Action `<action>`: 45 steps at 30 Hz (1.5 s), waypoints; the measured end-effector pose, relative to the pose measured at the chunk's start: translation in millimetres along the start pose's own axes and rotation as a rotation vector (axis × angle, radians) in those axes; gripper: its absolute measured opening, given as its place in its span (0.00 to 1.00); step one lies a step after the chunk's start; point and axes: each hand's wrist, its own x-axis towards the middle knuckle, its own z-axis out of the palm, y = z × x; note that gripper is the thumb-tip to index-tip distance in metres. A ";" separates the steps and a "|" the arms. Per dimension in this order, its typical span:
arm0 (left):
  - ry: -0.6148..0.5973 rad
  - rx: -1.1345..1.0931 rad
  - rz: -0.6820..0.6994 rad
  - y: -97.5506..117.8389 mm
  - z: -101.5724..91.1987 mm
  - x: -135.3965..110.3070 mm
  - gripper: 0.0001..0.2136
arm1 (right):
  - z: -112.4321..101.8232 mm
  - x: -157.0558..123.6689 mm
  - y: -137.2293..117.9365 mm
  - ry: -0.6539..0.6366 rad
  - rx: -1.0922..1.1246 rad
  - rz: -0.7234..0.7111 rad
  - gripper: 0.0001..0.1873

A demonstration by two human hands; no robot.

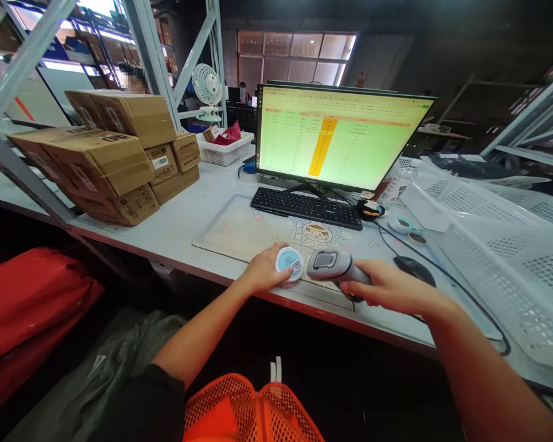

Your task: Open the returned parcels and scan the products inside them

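Observation:
My left hand (pixel 262 270) grips a small round white container (pixel 289 263) with a blue top and a barcode label, tilted so the label faces right. My right hand (pixel 387 287) is wrapped around the handle of a grey barcode scanner (pixel 330 266), whose head points left at the container, a few centimetres away. Both hover just above the front edge of a desk mat (pixel 239 230) on the white table (pixel 184 215).
A black keyboard (pixel 306 207) and lit monitor (pixel 336 136) stand behind the mat. Stacked cardboard boxes (pixel 105 159) fill the left. A black mouse (pixel 413 269) and white perforated trays (pixel 502 245) lie right. An orange mesh basket (pixel 253 411) sits below.

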 end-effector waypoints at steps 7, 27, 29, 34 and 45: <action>-0.005 -0.022 -0.014 1.2 1.0 -3.9 0.30 | 13.2 7.7 -3.5 0.068 -0.043 -0.048 0.25; 0.076 -0.028 -0.075 -1.7 10.3 -10.4 0.30 | -8.9 102.3 75.7 0.650 -0.502 0.522 0.29; 0.078 -0.035 -0.096 -3.5 10.0 -9.9 0.30 | -18.3 132.3 69.8 0.542 -0.454 0.503 0.28; 0.089 -0.064 -0.133 -5.3 9.0 -8.8 0.29 | -25.3 183.7 63.8 0.457 -0.366 0.479 0.30; 0.295 -0.550 -0.184 -25.3 2.6 -5.6 0.20 | -11.1 178.2 25.1 0.394 -0.126 0.196 0.28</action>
